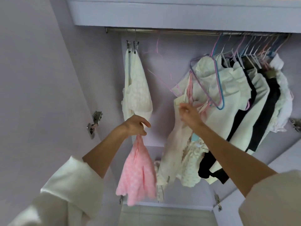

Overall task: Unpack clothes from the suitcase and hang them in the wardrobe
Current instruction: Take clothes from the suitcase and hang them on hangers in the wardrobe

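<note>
My left hand [136,125] is shut on the top of a pink patterned garment [137,175], which hangs down from it in front of the wardrobe. My right hand [189,115] is raised to the right and pinches the strap of a pale cream garment [172,154] that hangs on a pink wire hanger [169,79]. That hanger's hook is on the metal rail [162,31] under the shelf. The suitcase is out of view.
A white lace garment [136,88] hangs from clips at the rail's left end. Several white and black clothes [254,95] on coloured hangers crowd the right side. Open lilac doors with metal hinges [95,122] flank the opening. A shelf [179,12] runs above the rail.
</note>
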Demonstrator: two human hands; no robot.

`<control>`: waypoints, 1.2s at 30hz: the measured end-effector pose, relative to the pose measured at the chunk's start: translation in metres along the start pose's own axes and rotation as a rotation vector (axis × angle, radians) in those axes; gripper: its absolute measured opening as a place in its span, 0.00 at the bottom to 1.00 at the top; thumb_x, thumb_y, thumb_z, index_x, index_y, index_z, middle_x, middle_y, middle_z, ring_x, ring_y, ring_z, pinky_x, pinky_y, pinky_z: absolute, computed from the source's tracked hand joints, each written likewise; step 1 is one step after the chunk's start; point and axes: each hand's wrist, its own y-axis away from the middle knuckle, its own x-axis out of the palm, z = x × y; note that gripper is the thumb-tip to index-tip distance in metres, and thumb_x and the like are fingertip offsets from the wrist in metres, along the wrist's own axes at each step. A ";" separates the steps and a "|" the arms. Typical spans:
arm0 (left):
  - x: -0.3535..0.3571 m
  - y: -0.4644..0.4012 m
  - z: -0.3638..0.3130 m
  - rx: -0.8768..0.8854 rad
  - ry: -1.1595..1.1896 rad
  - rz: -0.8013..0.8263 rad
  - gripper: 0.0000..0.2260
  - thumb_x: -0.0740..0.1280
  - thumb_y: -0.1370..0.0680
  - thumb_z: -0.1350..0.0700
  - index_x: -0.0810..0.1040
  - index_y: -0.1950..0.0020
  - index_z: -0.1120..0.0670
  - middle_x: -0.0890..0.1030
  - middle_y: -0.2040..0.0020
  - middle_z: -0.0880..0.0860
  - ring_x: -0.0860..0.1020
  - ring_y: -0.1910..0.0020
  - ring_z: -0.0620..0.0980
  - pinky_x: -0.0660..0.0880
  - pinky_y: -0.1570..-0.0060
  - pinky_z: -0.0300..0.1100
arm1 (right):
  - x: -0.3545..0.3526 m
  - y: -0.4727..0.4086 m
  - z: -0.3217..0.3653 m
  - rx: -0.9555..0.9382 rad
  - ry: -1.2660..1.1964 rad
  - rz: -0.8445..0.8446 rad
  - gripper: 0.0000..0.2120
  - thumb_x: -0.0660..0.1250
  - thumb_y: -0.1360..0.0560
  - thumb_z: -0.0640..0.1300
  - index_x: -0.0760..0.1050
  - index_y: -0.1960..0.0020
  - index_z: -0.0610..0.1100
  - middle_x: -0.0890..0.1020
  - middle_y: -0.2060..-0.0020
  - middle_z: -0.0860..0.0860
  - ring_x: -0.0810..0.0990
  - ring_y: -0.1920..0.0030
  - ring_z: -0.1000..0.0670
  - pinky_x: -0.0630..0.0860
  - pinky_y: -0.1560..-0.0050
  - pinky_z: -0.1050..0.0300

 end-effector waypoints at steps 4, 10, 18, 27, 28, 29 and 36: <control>-0.005 -0.014 0.009 0.079 -0.332 -0.019 0.19 0.63 0.28 0.71 0.77 0.39 0.59 0.76 0.47 0.57 0.74 0.52 0.49 0.66 0.67 0.20 | 0.009 -0.057 0.031 0.058 0.089 -0.162 0.24 0.59 0.22 0.41 0.59 0.27 0.41 0.66 0.30 0.43 0.66 0.31 0.45 0.62 0.32 0.56; -0.015 -0.032 0.025 0.167 -0.710 -0.146 0.21 0.58 0.24 0.71 0.73 0.34 0.58 0.70 0.35 0.56 0.68 0.34 0.52 0.62 0.40 0.34 | 0.027 -0.094 0.038 0.196 -0.133 -0.044 0.17 0.60 0.21 0.44 0.66 0.33 0.44 0.73 0.43 0.45 0.76 0.50 0.46 0.77 0.52 0.57; -0.015 -0.036 0.020 0.164 -1.089 -0.189 0.14 0.57 0.25 0.72 0.76 0.44 0.63 0.72 0.42 0.60 0.73 0.43 0.56 0.72 0.45 0.44 | 0.040 -0.097 0.043 0.075 -0.312 -0.125 0.19 0.47 0.28 0.27 0.66 0.66 0.48 0.71 0.65 0.54 0.67 0.67 0.54 0.65 0.64 0.65; -0.003 -0.041 0.016 0.320 -1.180 -0.190 0.13 0.57 0.26 0.71 0.76 0.47 0.62 0.54 0.68 0.55 0.68 0.42 0.56 0.70 0.45 0.44 | 0.010 -0.068 0.027 -0.008 -0.466 -0.158 0.20 0.47 0.27 0.25 0.65 0.65 0.46 0.69 0.66 0.50 0.65 0.68 0.52 0.62 0.67 0.61; -0.001 -0.042 0.016 0.317 -1.113 -0.220 0.14 0.56 0.27 0.71 0.76 0.46 0.62 0.61 0.65 0.59 0.68 0.41 0.56 0.70 0.44 0.44 | 0.005 -0.060 0.020 0.007 -0.522 -0.159 0.19 0.48 0.27 0.26 0.67 0.65 0.46 0.70 0.66 0.51 0.66 0.67 0.52 0.63 0.67 0.61; 0.003 -0.043 0.017 0.306 -1.015 -0.249 0.15 0.56 0.27 0.72 0.76 0.46 0.62 0.69 0.58 0.61 0.68 0.41 0.56 0.71 0.43 0.44 | 0.002 -0.049 0.010 0.035 -0.569 -0.150 0.18 0.50 0.25 0.27 0.69 0.64 0.45 0.71 0.64 0.51 0.67 0.66 0.52 0.65 0.67 0.61; 0.033 -0.028 0.008 0.181 -0.157 -0.285 0.11 0.53 0.21 0.68 0.70 0.57 0.54 0.75 0.59 0.55 0.72 0.63 0.51 0.70 0.61 0.43 | -0.013 0.040 -0.079 0.325 -0.980 0.061 0.10 0.54 0.19 0.36 0.73 0.43 0.42 0.79 0.53 0.42 0.77 0.56 0.47 0.79 0.59 0.58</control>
